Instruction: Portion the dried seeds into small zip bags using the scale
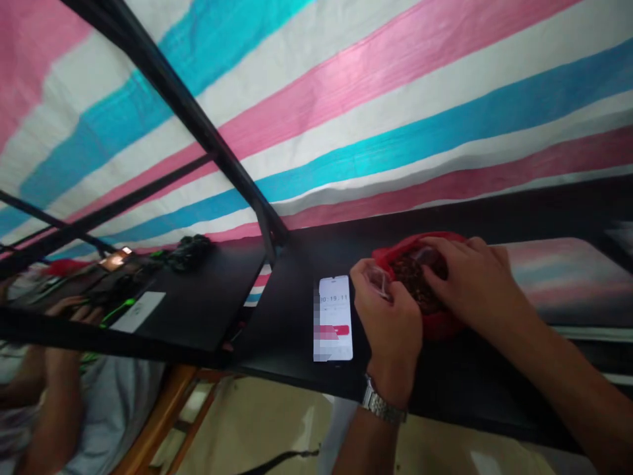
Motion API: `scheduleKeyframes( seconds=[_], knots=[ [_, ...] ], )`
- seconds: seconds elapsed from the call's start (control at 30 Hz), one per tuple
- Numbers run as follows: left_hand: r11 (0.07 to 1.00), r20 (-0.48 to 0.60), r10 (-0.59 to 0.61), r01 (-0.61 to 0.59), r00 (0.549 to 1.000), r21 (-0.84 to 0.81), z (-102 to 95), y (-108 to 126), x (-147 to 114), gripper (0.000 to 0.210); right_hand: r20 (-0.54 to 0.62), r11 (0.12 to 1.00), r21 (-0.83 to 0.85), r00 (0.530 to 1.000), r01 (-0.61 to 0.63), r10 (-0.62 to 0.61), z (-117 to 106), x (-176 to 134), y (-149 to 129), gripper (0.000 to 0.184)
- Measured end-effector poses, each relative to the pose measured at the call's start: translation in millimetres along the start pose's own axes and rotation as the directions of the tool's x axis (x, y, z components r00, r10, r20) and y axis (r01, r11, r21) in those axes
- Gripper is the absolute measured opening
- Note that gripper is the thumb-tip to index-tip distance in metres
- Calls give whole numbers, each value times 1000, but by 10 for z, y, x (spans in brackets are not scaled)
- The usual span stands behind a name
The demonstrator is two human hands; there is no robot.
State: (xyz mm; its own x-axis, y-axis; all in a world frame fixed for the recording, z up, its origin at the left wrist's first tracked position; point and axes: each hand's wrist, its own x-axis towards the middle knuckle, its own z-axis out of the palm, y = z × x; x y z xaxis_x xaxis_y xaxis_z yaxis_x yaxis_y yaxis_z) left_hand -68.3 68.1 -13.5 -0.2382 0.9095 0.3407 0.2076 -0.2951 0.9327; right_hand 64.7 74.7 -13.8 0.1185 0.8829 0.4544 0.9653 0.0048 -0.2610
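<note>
A round red container (444, 328) sits on the black table, holding many small dark brown pieces (411, 276) too blurred to name. At its left side is my left hand (388, 320), fingers curled closed around a crumpled clear plastic bag (378, 282). My right hand (469, 274) reaches over the container from the right, thumb and fingers apart above the pieces. A bit of clear plastic shows near its fingertips, and I cannot make out anything gripped there. A silver watch is on my left wrist.
A phone (337, 310) showing a timer lies left of my left hand. A glossy laptop-like panel (548, 277) is at right. Beyond a black metal post (237, 175), another person's hands (69, 310) work beside a white paper (140, 311). Striped sheeting (346, 99) hangs behind.
</note>
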Motion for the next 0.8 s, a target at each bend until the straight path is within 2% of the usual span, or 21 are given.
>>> scheduleKeyframes(
  seconds=[0.23, 0.43, 0.7, 0.8],
  knots=[
    [993, -6, -39, 39, 999, -109, -1, -6, 11, 38, 82, 995, 98, 996, 11, -19, -45, 12, -115, 42],
    [984, -98, -61, 44, 993, -174, -5, -27, 59, 35, 235, 970, 227, 972, -87, 32, -182, 70, -186, 45],
    [988, -138, 2, -23, 990, -153, 17, -68, 98, 37, 345, 829, 519, 939, -208, 20, -273, 94, -117, 39],
    [996, -169, 82, -86, 982, -15, -7, -29, 92, 42, 377, 756, 579, 923, -305, 83, -297, 98, -71, 38]
  ],
)
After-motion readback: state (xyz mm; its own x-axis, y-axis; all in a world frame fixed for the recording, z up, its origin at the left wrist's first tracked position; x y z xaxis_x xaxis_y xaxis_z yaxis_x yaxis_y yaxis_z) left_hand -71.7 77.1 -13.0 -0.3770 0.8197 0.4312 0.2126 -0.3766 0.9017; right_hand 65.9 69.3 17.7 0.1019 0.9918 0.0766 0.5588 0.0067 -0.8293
